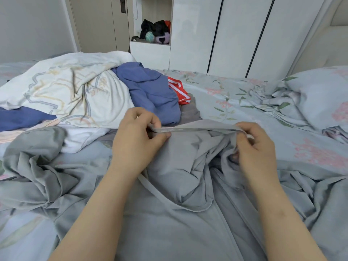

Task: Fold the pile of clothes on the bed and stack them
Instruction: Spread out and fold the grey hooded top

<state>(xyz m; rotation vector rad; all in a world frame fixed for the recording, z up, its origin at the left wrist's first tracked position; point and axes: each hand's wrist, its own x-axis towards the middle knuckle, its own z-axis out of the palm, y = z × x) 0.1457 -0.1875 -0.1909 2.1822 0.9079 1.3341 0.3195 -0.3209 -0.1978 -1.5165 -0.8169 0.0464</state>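
Observation:
A crumpled grey garment [180, 166] lies on the bed right in front of me. My left hand [137, 142] pinches its top edge between thumb and fingers. My right hand [258, 149] pinches the same edge further right, so the hem is stretched taut between the two hands. Behind them sits the pile: a blue garment [150, 91], a red piece with white stripes [178, 90] and a dark grey piece [189, 112] partly hidden under the blue one.
A white patterned quilt [71, 93] with a dark blue cloth [22, 117] lies at the left. The floral bedsheet [235, 102] stretches to the right toward a pillow [320, 98]. White wardrobe doors [235, 34] and a shelf with plush toys [156, 32] stand behind the bed.

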